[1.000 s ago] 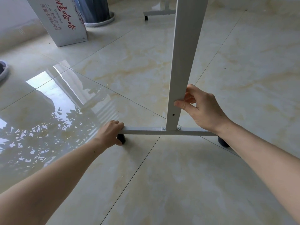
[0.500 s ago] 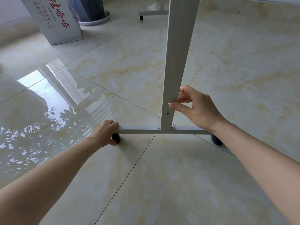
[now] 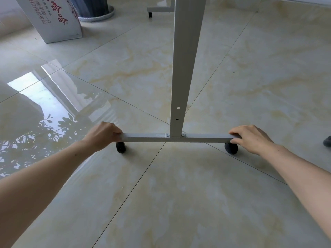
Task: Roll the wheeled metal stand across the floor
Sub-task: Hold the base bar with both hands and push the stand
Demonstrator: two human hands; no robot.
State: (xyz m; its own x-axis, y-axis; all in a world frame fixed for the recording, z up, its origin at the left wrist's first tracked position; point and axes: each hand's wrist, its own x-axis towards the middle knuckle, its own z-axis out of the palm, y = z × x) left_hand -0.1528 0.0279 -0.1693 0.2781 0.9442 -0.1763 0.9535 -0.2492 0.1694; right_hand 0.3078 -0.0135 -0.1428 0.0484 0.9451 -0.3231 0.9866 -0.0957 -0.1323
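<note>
The white metal stand (image 3: 186, 68) rises from a horizontal base bar (image 3: 152, 137) low over the glossy tiled floor. Two black casters carry the bar, a left caster (image 3: 120, 147) and a right caster (image 3: 231, 148). My left hand (image 3: 102, 135) is closed around the bar's left end, just above the left caster. My right hand (image 3: 250, 138) grips the bar's right end, fingers over the top and thumb underneath. The stand's second foot (image 3: 159, 9), with a small wheel, shows far behind the upright.
A white cardboard box (image 3: 52, 18) with red print stands at the back left, next to a dark ribbed pot (image 3: 93, 8) on a white saucer. A dark shoe tip (image 3: 327, 141) peeks in at the right edge. Marble-look tiles spread all around.
My right hand has left the upright post and dropped to the right end of the base bar. My left hand has stayed on the left end.
</note>
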